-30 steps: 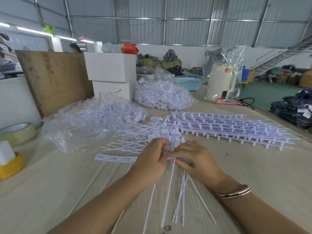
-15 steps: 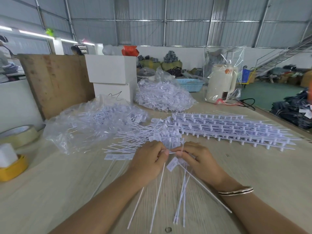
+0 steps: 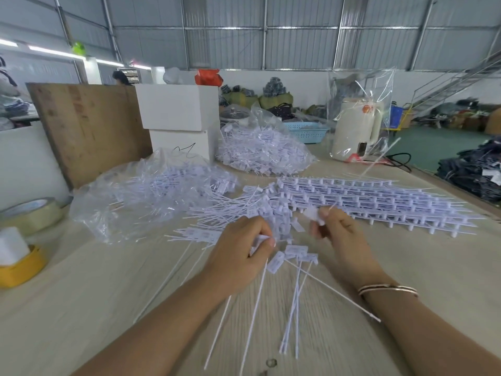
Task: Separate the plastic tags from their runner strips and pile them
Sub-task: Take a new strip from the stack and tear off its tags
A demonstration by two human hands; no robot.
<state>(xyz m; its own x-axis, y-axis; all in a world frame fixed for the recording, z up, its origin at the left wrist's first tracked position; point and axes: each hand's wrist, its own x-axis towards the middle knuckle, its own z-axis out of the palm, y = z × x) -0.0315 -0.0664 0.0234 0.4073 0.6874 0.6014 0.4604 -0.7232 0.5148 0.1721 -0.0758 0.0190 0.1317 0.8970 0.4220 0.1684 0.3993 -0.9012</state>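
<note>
the person's left hand (image 3: 241,248) is curled in a closed grip on a bunch of white tags (image 3: 260,241), pinching their heads between thumb and fingers while the long thin tails run down toward the near edge of the table (image 3: 81,308). the right hand (image 3: 341,240) sits apart from it, lifted a little, and pinches one single tag (image 3: 311,213) by its head, the tail sticking up and away to the right, blurred. between the two hands a few loose tags (image 3: 295,252) lie flat on the table with their tails fanned toward the person. a thin bracelet (image 3: 387,289) circles the right wrist.

just beyond the hands is the pile of separated tags (image 3: 244,207), a messy heap with tails pointing left. to its right lies a wide stack of runner strips (image 3: 379,202), tags in neat rows on them. left of the pile a clear plastic bag (image 3: 141,194) holds more tags, and another full bag (image 3: 260,150) sits farther back near two stacked white boxes (image 3: 180,118). a wooden board (image 3: 86,128) leans at the back left. at the left edge there is a roll of clear tape (image 3: 29,213) and a yellow tape roll (image 3: 19,267) with something white in it. a cream kettle (image 3: 355,131) wrapped in clear plastic stands at the back right, beside a light blue basket (image 3: 306,131)
</note>
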